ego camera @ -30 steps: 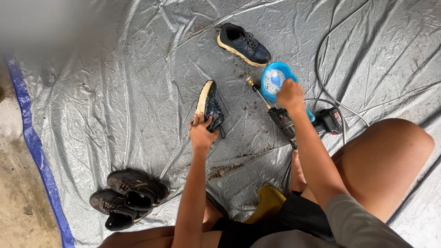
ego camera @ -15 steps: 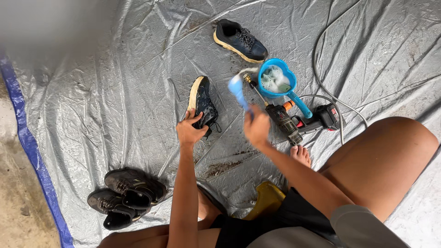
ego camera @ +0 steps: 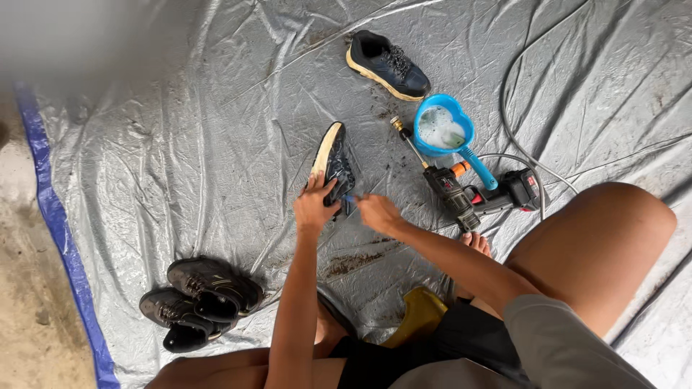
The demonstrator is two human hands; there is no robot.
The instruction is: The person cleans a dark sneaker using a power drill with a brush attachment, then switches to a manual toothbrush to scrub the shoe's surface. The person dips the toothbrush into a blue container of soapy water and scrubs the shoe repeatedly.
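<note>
Head view: shoe extends beyond left grip.

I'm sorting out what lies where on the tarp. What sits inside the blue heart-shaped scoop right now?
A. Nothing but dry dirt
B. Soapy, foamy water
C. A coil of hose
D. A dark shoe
B. The blue heart-shaped scoop holds pale foamy water, lying beside the spray gun, while the left hand grips the dark shoe away from it.
</note>
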